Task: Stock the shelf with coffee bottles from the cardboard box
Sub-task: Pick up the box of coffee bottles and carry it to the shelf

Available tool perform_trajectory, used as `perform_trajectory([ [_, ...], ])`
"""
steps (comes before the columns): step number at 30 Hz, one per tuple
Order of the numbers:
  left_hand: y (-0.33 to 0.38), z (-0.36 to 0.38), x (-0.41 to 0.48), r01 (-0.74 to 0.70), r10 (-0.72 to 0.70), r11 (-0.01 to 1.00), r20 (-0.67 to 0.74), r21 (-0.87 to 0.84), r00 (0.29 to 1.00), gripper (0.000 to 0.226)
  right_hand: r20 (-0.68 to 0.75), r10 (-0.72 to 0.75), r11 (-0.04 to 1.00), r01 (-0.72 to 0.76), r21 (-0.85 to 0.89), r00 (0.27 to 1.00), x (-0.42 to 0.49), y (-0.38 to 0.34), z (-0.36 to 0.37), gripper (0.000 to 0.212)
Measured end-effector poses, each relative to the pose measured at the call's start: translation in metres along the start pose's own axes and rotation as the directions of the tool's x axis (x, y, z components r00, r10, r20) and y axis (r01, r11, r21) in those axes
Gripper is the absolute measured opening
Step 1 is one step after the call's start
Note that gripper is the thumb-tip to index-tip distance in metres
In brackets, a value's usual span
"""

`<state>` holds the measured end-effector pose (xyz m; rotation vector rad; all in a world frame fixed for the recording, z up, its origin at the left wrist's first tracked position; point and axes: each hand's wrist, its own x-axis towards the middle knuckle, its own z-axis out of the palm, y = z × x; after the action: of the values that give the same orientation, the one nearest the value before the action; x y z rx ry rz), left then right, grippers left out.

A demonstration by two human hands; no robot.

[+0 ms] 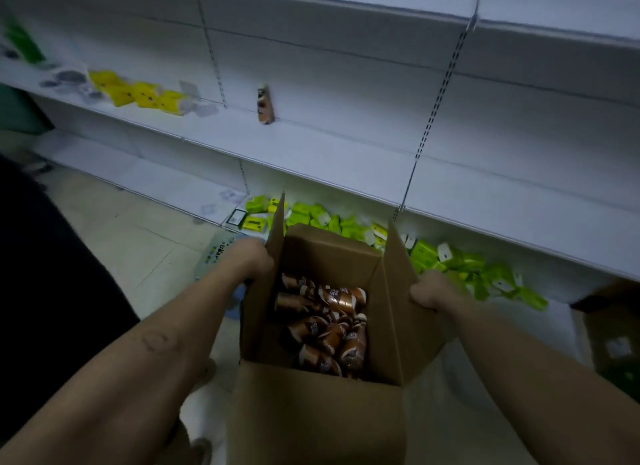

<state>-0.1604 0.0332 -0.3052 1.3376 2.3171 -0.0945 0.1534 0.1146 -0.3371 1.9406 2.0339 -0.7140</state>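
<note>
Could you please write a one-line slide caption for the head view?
Both hands, left hand and right hand, grip the open cardboard box of coffee bottles below a shelf.

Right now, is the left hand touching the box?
Touching. The head view shows the left hand gripping the box's left flap, fingers wrapped over its edge.

Yellow packets [138,93] lie in a row at ten o'clock, with a green packet [22,41] farther toward the upper left. Lime-green packets [433,253] are strewn from centre toward three o'clock. Pale floor tiles [138,242] show at nine o'clock.
</note>
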Motion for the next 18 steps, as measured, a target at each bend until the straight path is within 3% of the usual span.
perform_trajectory([
  [4, 0.006, 0.009, 0.064, -0.028, 0.014, 0.993, 0.131, 0.112, 0.991, 0.025, 0.110, 0.026, 0.997, -0.034, 0.073, 0.994, 0.050, -0.017, 0.016, 0.031],
  [10, 0.019, 0.020, 0.128, -0.110, 0.065, 0.984, 0.294, 0.139, 0.954, 0.039, 0.225, 0.162, 0.977, -0.188, 0.099, 0.961, 0.079, -0.009, 0.042, 0.037],
  [12, 0.037, 0.019, 0.145, -0.172, 0.113, 0.973, 0.330, 0.157, 0.937, 0.041, 0.239, 0.216, 0.956, -0.255, 0.146, 0.947, 0.080, -0.001, 0.042, 0.028],
  [14, 0.065, 0.014, 0.167, -0.266, 0.206, 0.952, 0.322, 0.153, 0.924, 0.044, 0.254, 0.243, 0.939, -0.293, 0.183, 0.936, 0.079, 0.008, 0.041, 0.034],
  [18, 0.135, 0.014, 0.206, -0.500, 0.368, 0.830, 0.430, 0.248, 0.824, 0.041, 0.226, 0.401, 0.844, -0.454, 0.286, 0.888, 0.075, 0.032, 0.041, 0.026],
])
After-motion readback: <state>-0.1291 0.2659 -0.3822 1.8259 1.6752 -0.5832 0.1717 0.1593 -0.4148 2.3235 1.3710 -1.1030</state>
